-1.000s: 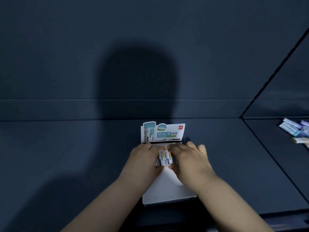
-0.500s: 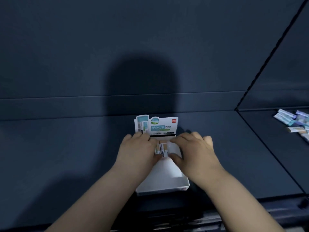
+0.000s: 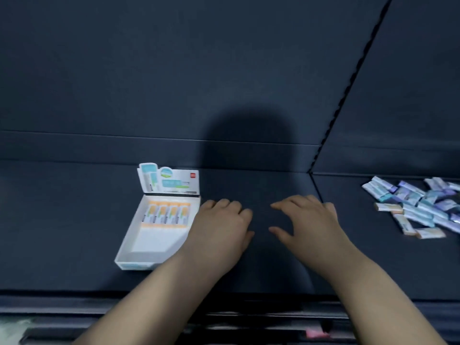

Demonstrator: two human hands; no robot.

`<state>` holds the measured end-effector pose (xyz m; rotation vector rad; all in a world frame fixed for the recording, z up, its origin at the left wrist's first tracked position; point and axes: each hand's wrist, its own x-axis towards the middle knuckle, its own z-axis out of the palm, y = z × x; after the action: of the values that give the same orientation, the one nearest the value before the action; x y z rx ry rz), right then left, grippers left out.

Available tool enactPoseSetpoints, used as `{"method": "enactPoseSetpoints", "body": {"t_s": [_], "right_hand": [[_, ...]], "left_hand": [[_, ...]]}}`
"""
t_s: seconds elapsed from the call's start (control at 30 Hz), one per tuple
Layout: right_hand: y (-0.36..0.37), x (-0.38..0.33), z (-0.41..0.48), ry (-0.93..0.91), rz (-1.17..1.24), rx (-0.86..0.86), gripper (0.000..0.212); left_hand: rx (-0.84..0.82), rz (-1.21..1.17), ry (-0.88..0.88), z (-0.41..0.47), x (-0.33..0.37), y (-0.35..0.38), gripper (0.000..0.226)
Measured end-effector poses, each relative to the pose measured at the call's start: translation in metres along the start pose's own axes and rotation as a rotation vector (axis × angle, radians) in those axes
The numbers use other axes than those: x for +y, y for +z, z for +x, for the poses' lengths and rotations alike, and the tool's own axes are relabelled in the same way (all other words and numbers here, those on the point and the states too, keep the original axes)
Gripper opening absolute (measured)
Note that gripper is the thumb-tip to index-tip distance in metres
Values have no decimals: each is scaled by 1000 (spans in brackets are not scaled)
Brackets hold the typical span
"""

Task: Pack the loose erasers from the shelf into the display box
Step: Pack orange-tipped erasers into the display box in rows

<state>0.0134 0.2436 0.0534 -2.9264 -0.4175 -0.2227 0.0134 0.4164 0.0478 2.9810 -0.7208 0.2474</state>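
Nothing is gripped: the left hand (image 3: 221, 227) and the right hand (image 3: 308, 225) are held palm-down over the dark shelf (image 3: 74, 220), fingers loosely bent, with a gap between the two hands. Just beside the left hand, on its outer side, the white display box (image 3: 125, 247) is set, its printed header flap (image 3: 174, 181) raised at the far end. Four orange-banded erasers (image 3: 168, 213) are seated side by side against that far end. Well outward of the right hand, the loose erasers (image 3: 423, 207) are heaped on the adjoining shelf section.
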Motion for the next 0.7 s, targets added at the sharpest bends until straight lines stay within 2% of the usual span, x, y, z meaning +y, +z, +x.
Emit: {"method": "enactPoseSetpoints", "body": {"t_s": [0.33,0.5,0.7], "right_hand": [[-9,103,-57,41,-22,-169,50],[-8,117,-73,118,-35,-215,51],[-18,119,-85,208,4,-174,49]], "left_hand": [[-64,-32,-51,27,105,27,38],[-122,-36,1,36,125,30,38],[-151,-65,118,54,130,27,38]]}}
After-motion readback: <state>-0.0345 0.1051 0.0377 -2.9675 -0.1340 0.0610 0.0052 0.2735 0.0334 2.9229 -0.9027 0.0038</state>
